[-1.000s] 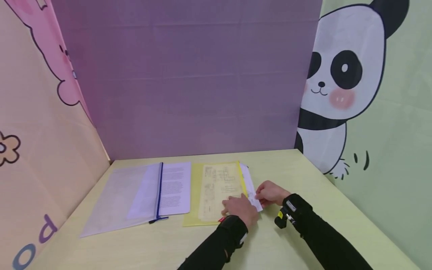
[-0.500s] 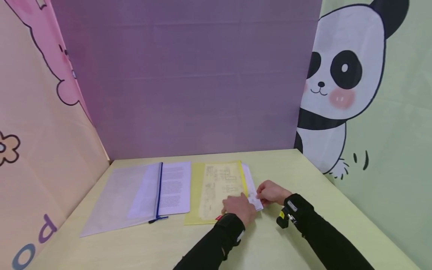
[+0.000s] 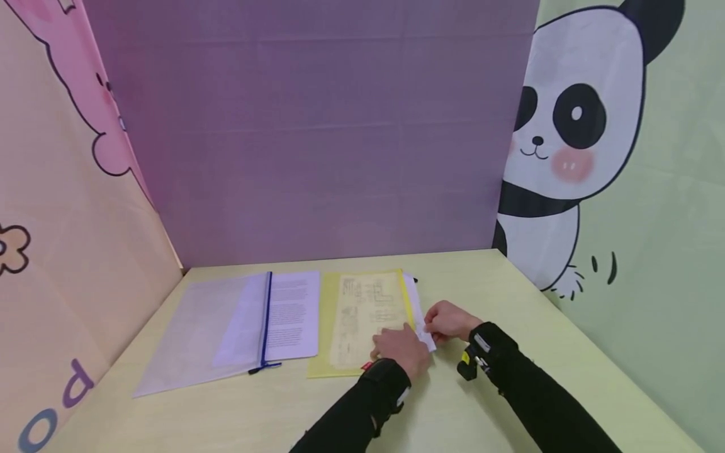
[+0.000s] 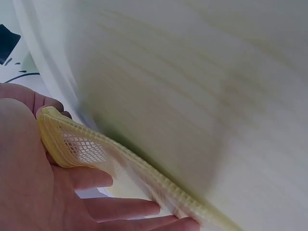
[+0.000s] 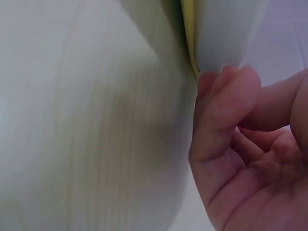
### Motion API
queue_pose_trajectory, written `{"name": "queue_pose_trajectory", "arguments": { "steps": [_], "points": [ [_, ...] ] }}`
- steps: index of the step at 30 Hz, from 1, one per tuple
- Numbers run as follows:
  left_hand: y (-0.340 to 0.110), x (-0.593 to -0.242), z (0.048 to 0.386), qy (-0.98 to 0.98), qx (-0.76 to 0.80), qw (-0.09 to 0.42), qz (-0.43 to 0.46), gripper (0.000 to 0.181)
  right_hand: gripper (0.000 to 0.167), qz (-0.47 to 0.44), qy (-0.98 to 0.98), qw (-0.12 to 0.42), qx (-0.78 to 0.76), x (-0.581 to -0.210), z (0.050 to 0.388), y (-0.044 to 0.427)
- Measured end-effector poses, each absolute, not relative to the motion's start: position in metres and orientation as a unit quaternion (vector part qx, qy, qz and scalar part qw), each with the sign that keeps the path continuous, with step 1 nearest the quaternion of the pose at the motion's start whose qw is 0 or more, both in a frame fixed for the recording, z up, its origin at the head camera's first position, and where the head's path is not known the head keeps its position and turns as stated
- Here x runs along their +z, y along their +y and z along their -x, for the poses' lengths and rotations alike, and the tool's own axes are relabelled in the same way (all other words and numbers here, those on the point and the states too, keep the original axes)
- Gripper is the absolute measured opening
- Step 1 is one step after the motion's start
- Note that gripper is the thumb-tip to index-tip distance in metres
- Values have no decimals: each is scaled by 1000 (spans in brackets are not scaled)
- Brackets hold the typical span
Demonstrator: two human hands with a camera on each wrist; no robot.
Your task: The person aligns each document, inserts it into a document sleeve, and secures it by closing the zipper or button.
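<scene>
A yellow mesh zip pouch point(image 3: 325, 340) lies flat on the table, with a printed sheet point(image 3: 368, 314) visible through it. My left hand point(image 3: 402, 352) is at its lower right corner; in the left wrist view that hand point(image 4: 62, 183) grips the mesh edge between thumb and fingers. White paper point(image 3: 416, 302) sticks out past the pouch's yellow right edge. By its lower right corner, my right hand point(image 3: 450, 321) pinches the paper. The right wrist view shows the thumb and curled fingers of this hand point(image 5: 250, 139) on the white paper point(image 5: 226, 33), beside a yellow edge.
Left of the yellow pouch lies a clear pouch point(image 3: 187, 327) with a dark blue zip point(image 3: 266, 321). A printed page point(image 3: 294, 314) extends from its right side. A purple backdrop point(image 3: 340, 138) stands behind the pale wooden table point(image 3: 226, 415), with printed cloths on both sides.
My right hand and the paper's corner have shifted slightly left, so a little less paper shows past the pouch's edge. The left hand stays almost in place.
</scene>
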State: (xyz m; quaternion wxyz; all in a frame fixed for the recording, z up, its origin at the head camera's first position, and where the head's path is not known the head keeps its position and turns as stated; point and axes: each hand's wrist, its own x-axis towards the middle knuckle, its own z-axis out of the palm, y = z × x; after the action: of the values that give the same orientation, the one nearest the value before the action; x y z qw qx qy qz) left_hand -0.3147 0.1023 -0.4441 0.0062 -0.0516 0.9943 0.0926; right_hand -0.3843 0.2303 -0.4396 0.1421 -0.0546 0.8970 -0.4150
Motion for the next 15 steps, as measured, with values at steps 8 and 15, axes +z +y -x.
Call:
{"name": "queue_pose_trajectory", "arguments": {
  "steps": [8,15],
  "points": [
    [100,-447,316,994,102,-3,41,54,7,60,881,150,-444,-446,385,223],
    [99,-447,316,995,88,-6,43,55,10,29,862,167,-478,-450,389,223]
  ]
}}
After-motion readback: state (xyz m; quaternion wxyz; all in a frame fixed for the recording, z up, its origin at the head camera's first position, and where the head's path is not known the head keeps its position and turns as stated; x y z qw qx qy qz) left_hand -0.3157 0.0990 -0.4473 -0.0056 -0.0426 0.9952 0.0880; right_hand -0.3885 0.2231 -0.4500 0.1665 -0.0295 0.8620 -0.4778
